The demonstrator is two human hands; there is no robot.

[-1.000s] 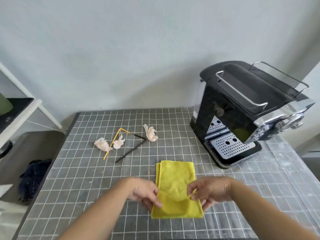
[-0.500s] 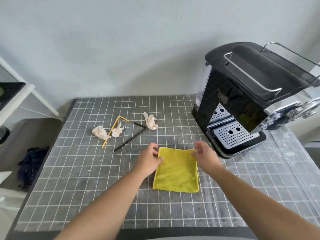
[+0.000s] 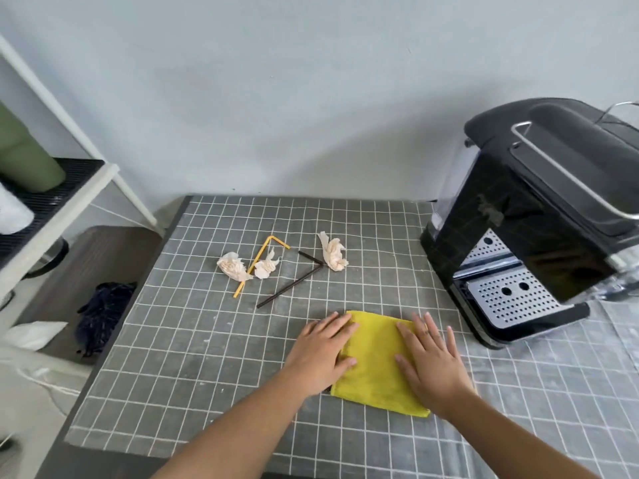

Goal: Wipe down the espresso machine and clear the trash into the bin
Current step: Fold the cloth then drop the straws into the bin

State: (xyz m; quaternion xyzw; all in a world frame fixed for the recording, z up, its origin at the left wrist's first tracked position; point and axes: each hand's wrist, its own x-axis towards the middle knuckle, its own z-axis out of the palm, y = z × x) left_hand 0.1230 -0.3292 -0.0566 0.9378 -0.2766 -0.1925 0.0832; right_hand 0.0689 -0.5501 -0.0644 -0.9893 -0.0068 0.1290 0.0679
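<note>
A folded yellow cloth (image 3: 375, 368) lies flat on the grey checked table cover (image 3: 193, 340). My left hand (image 3: 323, 354) rests palm down on the cloth's left edge, fingers spread. My right hand (image 3: 432, 364) lies flat on its right side. The black and chrome espresso machine (image 3: 539, 209) stands at the right, its drip tray (image 3: 511, 299) facing me. Behind the cloth lie three crumpled tissues (image 3: 233, 266) (image 3: 265, 266) (image 3: 333, 255), a bent yellow straw (image 3: 257, 261) and a bent black straw (image 3: 294, 286).
A white shelf (image 3: 52, 209) stands at the left with a green cup (image 3: 24, 160) on it. Below it on the floor sits a dark bin (image 3: 100, 261), with a dark blue cloth (image 3: 102, 312) in front of it. A grey wall runs behind the table.
The cloth was folded over once, then both hands let go of its edges and now press flat on it. The view has shifted left, pushing the machine toward the right edge.
</note>
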